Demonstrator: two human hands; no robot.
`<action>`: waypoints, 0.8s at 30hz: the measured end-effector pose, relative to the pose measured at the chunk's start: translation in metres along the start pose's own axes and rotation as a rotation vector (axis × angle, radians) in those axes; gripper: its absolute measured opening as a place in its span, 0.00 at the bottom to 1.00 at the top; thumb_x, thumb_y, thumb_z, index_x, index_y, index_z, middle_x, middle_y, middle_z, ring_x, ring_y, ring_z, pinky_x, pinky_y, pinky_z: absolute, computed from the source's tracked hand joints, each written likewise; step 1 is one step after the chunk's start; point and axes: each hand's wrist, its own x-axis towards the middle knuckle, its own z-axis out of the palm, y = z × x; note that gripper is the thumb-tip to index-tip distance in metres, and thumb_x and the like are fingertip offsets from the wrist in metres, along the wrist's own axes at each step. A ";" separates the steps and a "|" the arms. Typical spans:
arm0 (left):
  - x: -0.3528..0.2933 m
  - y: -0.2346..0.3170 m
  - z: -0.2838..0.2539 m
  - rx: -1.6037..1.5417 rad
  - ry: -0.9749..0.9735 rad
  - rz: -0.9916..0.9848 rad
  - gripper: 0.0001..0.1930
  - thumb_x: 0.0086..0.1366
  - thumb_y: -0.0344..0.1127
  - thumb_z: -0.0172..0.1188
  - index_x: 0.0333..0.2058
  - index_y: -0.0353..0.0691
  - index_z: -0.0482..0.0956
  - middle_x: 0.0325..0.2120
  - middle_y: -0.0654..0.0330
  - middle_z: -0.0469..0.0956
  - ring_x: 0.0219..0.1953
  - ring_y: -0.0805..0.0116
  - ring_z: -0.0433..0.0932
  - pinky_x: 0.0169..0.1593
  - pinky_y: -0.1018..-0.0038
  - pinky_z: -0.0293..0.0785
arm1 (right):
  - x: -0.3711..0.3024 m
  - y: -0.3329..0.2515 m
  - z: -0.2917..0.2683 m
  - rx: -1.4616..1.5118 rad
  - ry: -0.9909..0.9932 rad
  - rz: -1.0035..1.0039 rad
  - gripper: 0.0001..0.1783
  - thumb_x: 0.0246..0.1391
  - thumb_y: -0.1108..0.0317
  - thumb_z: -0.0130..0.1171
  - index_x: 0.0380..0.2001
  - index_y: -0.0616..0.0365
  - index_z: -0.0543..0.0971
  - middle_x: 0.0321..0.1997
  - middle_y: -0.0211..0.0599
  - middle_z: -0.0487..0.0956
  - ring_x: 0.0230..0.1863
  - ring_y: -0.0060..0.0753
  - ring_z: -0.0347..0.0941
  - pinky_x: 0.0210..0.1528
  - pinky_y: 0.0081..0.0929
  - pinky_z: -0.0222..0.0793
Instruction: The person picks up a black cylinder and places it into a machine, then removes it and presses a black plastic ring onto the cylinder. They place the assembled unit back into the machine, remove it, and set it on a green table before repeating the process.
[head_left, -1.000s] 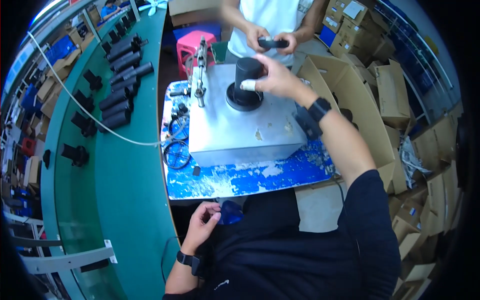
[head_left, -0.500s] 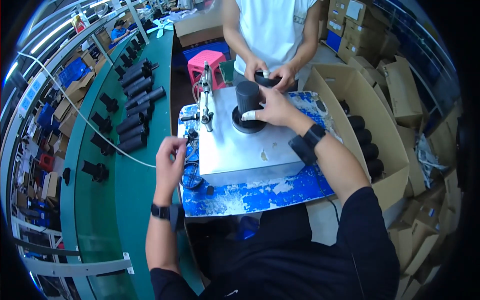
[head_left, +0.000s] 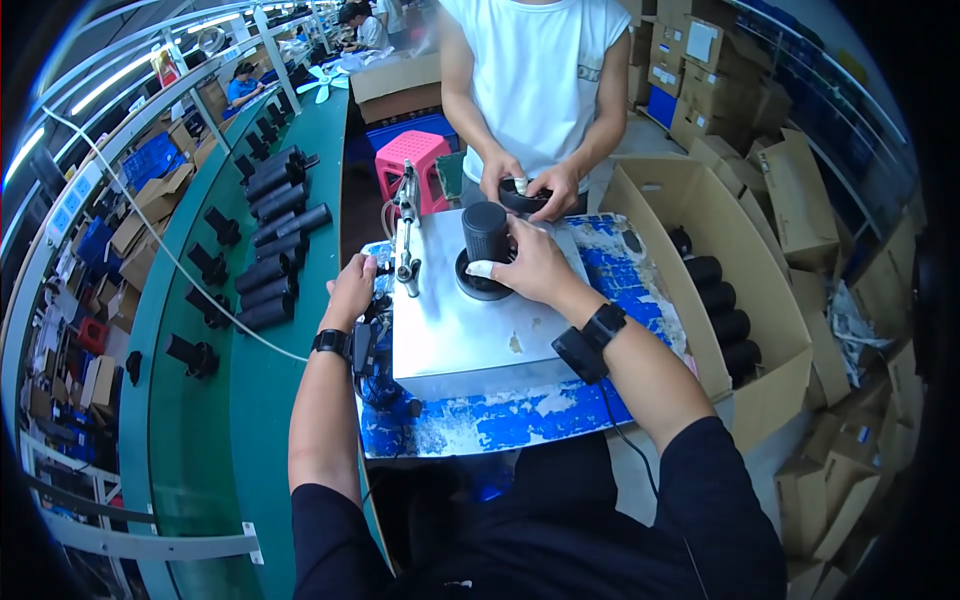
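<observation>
My right hand (head_left: 538,266), its thumb wrapped in white tape, grips a ribbed black cylinder (head_left: 486,234). The cylinder stands upright in a round black ring seat (head_left: 484,285) on a metal box fixture (head_left: 450,340). At the fixture's left edge is a metal toggle clamp (head_left: 405,240) with a short dark handle. My left hand (head_left: 352,288) is closed at that handle, fingertips on its end; the palm side is hidden. Across the fixture, a co-worker's hands (head_left: 530,190) hold a black ring-shaped part (head_left: 524,198).
The fixture stands on a worn blue table (head_left: 530,415). Left of me runs a green conveyor (head_left: 262,400) bearing several black cylinders (head_left: 268,245) and flanged parts (head_left: 192,355). On the right, an open carton (head_left: 740,395) holds more black cylinders. A pink stool (head_left: 414,160) stands behind the table.
My left hand has moved up to the clamp handle. My right hand keeps hold of the cylinder. The whole view has shifted slightly, and the co-worker's hands have moved on the ring part.
</observation>
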 end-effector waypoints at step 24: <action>-0.396 0.047 -0.041 -0.440 0.563 0.373 0.26 0.60 0.30 0.77 0.57 0.42 0.79 0.55 0.54 0.75 0.44 0.58 0.79 0.47 0.67 0.77 | -0.148 -0.161 0.054 0.083 0.028 -0.828 0.28 0.56 0.64 0.74 0.59 0.50 0.77 0.56 0.38 0.84 0.58 0.42 0.81 0.55 0.48 0.68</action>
